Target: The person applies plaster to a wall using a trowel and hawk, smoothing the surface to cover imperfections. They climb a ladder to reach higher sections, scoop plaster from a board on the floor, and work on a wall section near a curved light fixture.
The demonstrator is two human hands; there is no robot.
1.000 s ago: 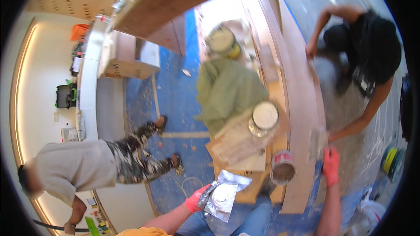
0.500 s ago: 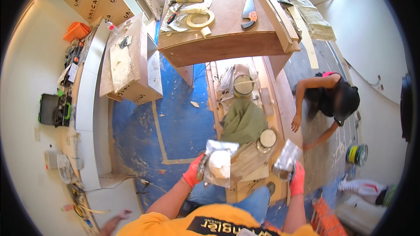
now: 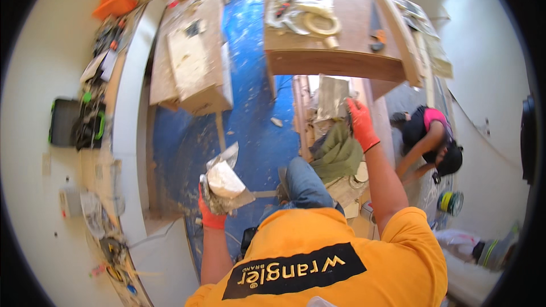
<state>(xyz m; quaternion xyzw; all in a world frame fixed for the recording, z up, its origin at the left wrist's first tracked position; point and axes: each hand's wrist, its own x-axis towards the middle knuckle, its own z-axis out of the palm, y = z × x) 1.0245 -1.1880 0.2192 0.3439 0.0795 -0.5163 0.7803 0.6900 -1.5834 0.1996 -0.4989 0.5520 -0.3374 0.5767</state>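
Observation:
My left hand [image 3: 211,216], in an orange glove, grips a wide metal putty knife [image 3: 244,198] at the left. Its tilted blade carries a lump of white putty [image 3: 226,180]. Farther forward, my gloved right hand [image 3: 362,123] is wrapped round a second wide putty knife [image 3: 333,99], its flat blade smeared grey. That blade hangs over the spot between the wooden boards and hides what lies beneath. A crumpled green cloth [image 3: 335,150] lies just below my right hand. Beside my right forearm, a round tub [image 3: 362,171] is partly covered.
Ahead stands a wooden bench [image 3: 335,62] with a tape roll [image 3: 322,23] and a handsaw [image 3: 376,34]. A plywood box [image 3: 193,62] is at left, beside blue floor sheeting [image 3: 250,153]. At right, a co-worker [image 3: 435,142] crouches low near a green-banded tub [image 3: 450,203].
My right hand has reached forward with its putty knife, over the spot where the bucket stood. My left hand has moved left with its putty-laden knife. The view has shifted; the co-worker bends lower.

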